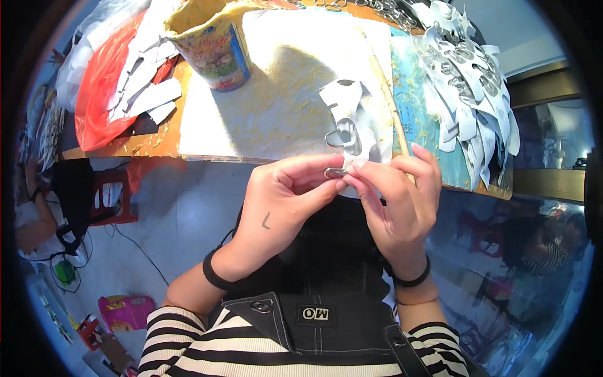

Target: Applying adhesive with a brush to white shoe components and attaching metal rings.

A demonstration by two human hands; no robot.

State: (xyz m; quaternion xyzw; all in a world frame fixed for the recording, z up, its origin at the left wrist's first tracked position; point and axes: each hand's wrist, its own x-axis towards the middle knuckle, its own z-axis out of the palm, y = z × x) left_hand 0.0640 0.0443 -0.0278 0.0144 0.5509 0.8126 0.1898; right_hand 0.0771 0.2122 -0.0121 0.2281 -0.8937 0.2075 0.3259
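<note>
Just in front of the table's near edge my two hands meet. My left hand [276, 195] is closed, pinching a small metal buckle [335, 172] between thumb and fingers. My right hand [399, 201] is also closed, thumb and forefinger gripping the end of a white cut-out piece [347, 107], its other fingers raised. That piece has curved cut-outs and extends from my fingertips over the table; a second metal buckle [340, 137] sits along it. Where strap and held buckle meet is partly hidden by my fingers.
A paste-smeared tin can [217, 60] stands on a stained white sheet [282, 47]. Right of it lie a thin wooden stick [386, 88] and heaped white pieces with buckles [474, 88]. Loose metal buckles [383, 9] lie at the back. White strips [154, 97] and a red bag [103, 94] are left.
</note>
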